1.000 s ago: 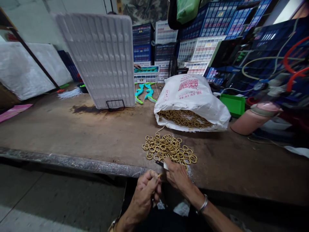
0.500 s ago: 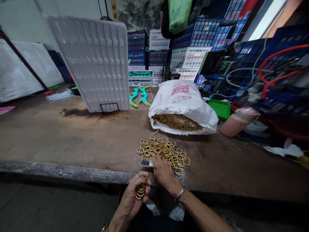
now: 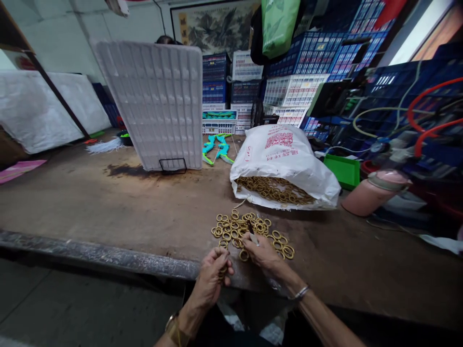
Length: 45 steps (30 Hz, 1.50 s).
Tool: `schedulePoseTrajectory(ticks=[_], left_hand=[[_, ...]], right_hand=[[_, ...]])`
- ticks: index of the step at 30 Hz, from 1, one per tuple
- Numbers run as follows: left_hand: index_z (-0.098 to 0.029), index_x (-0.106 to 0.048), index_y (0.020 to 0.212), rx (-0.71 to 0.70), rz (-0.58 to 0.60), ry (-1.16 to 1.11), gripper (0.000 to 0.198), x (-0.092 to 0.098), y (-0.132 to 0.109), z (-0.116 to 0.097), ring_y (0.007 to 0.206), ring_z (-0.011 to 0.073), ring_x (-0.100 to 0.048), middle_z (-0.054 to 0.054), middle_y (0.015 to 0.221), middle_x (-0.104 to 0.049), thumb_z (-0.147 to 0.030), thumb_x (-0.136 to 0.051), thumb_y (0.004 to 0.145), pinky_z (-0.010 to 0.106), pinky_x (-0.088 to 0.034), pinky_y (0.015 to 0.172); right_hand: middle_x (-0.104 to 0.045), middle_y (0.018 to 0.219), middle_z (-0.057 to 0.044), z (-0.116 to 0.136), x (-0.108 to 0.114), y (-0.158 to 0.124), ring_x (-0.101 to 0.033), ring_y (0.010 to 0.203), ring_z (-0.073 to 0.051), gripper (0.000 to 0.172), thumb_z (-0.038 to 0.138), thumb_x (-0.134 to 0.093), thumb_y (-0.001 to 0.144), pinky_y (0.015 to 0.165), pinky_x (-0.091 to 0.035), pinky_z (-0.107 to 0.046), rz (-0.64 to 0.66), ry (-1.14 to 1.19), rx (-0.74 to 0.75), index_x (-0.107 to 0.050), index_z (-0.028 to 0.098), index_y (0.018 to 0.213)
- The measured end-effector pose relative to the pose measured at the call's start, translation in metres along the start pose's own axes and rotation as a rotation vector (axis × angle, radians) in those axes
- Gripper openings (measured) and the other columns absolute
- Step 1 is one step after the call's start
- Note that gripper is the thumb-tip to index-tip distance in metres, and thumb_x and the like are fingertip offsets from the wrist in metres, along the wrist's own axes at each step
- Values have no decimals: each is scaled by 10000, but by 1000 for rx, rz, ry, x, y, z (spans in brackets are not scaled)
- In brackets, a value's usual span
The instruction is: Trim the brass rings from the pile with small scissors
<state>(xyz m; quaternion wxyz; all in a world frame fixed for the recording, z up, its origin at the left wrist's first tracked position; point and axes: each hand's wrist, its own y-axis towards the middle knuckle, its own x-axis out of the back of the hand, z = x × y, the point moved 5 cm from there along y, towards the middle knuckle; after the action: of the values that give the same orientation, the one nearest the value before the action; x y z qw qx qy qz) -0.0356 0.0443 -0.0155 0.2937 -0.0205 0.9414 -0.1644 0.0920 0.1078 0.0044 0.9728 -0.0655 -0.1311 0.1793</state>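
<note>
My left hand (image 3: 210, 275) is closed round several brass-coloured rings (image 3: 222, 274) at the table's front edge. Their gold edges show between its fingers. A slim tool (image 3: 254, 239) with a dark end and a pale section is gripped in my right hand (image 3: 266, 254); I cannot make out its kind. That hand sits low over the right part of a loose pile of rings (image 3: 226, 235), its fingertips among them. Part of the pile is hidden under the hand. Behind the pile a white woven sack (image 3: 282, 154) lies on its side, its mouth towards me, with many more rings (image 3: 275, 189) inside.
A ribbed white panel (image 3: 155, 106) stands on the wooden table (image 3: 90, 207) in a black wire stand (image 3: 172, 165). Turquoise-and-green toy bows (image 3: 217, 147) lie behind. At right are a green tray (image 3: 342, 171) and a pink bottle (image 3: 376, 193). Stacked crates (image 3: 296, 89) fill the back.
My right hand has moved right across the pile, and its tool now points away from me instead of left. My left hand still holds rings, now more covered. The camera view has shifted slightly.
</note>
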Motion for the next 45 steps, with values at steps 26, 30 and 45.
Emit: schedulePoseTrajectory(ticks=[26, 30, 45], left_hand=[[-168, -447, 718, 97, -36, 119, 325, -25, 14, 7, 366, 24, -360, -62, 542, -468, -436, -610, 636, 136, -178, 341], [-175, -505, 937, -89, -37, 294, 344, -29, 12, -4, 355, 40, -337, -76, 496, -462, -386, -588, 679, 159, -222, 348], [-150, -554, 723, -255, 49, 513, 212, -34, 17, -7, 461, 58, -413, -26, 583, -533, -357, -522, 753, 171, -321, 452]], right_hand=[[-426, 517, 82, -6, 1, -21, -322, 381, -50, 163, 347, -462, 704, 383, -252, -181, -155, 168, -100, -471, 192, 754], [-394, 497, 108, -10, -3, -22, -195, 320, -12, 173, 344, -494, 695, 329, -135, -159, -12, 444, -202, -443, 195, 769], [-410, 477, 64, -16, -1, -17, -313, 384, -43, 319, 473, -468, 727, 385, -263, -181, -74, 179, -75, -433, 185, 595]])
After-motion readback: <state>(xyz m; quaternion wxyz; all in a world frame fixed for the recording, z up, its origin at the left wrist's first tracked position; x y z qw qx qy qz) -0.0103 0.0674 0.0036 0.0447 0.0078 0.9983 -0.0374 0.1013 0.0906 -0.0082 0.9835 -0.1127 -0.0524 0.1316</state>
